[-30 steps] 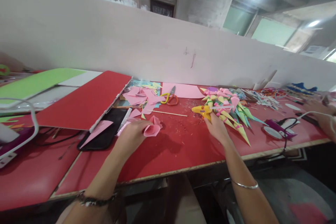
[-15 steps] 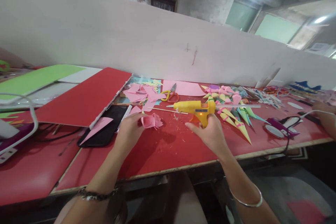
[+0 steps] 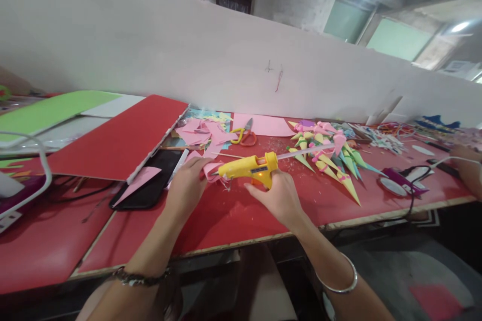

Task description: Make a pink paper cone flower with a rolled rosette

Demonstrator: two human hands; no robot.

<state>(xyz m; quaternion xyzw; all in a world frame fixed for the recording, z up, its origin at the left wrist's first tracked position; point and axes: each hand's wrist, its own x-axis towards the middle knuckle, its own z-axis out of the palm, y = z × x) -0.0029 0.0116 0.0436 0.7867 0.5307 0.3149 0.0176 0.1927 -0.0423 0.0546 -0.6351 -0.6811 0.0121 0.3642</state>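
Note:
My left hand (image 3: 188, 183) pinches a pink paper flower (image 3: 211, 171) above the red table (image 3: 226, 225). Its fingers hide part of the flower. In my right hand (image 3: 281, 194) is a yellow hot glue gun (image 3: 248, 168), gripped by its handle, with an orange light lit on it. The gun's nozzle points left and meets the flower in view; whether it touches the paper I cannot tell. A clear glue stick (image 3: 305, 151) juts out of the gun's back end. Behind my hands lie pink paper cut-outs (image 3: 196, 131) and scissors (image 3: 244, 135) with yellow and orange handles.
A red board (image 3: 124, 135) and a black phone-like slab (image 3: 150, 193) lie to the left. Right of the gun is a pile of yellow, pink and green paper cones (image 3: 339, 165). Another person's hand (image 3: 465, 160) rests at the far right, near a purple device (image 3: 404, 183).
My right hand has brought the glue gun left and slightly down, so its nozzle is now at the flower. My left hand has turned the flower a little and stays in place.

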